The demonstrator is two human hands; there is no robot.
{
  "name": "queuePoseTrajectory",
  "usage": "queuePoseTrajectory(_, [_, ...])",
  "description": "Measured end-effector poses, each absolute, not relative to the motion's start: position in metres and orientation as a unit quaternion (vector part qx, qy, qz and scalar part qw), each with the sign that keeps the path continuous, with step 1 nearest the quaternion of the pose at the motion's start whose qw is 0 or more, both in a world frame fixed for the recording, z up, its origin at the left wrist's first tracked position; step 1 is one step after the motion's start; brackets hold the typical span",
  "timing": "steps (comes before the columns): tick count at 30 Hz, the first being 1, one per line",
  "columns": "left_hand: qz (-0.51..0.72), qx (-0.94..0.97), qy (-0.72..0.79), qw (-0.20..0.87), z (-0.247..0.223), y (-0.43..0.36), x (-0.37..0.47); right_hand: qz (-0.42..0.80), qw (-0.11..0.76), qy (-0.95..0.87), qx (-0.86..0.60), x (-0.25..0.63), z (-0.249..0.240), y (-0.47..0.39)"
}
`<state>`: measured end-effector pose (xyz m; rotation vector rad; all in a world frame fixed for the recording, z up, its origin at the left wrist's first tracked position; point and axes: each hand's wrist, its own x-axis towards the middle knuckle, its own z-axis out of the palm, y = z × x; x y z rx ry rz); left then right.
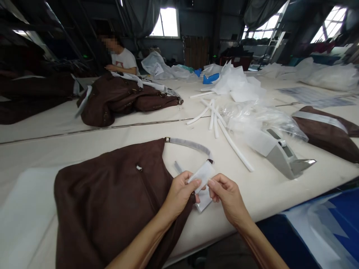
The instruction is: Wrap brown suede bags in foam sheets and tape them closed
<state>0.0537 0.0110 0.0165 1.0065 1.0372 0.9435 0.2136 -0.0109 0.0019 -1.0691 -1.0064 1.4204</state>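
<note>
A dark brown handbag [112, 186] lies flat on the table in front of me, a small zip pull showing on its face. From a metal ring at its top corner, the bag's strap [193, 142], covered in pale wrapping, curves round toward my hands. My left hand [183, 188] pinches a white wrapping sheet [202, 176] around the strap's near end, thumb on top. Close on its right, my right hand [224, 188] has its thumb and fingers pinched together at the sheet's edge. Part of the white material hangs below both hands, and the strap inside is mostly hidden.
A grey tape dispenser [286, 155] stands to the right. Behind it lie clear plastic bags [260, 116], white foam rods [234, 145] and white paper sheets [235, 82]. More brown bags [120, 99] rest farther back and at right. Across the table is a person [123, 58].
</note>
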Motion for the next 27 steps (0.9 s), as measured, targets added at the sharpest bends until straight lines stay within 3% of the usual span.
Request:
queuePoseTrajectory(9, [0.409, 0.447, 0.435, 0.666, 0.016, 0.011, 0.049, 0.603, 0.488, -0.391, -0.495, 0.204, -0.010, -0.005])
queuePoseTrajectory(27, [0.400, 0.412, 0.439, 0.691, 0.014, 0.011, 0.046, 0.660, 0.446, -0.438, -0.416, 0.217, -0.016, -0.001])
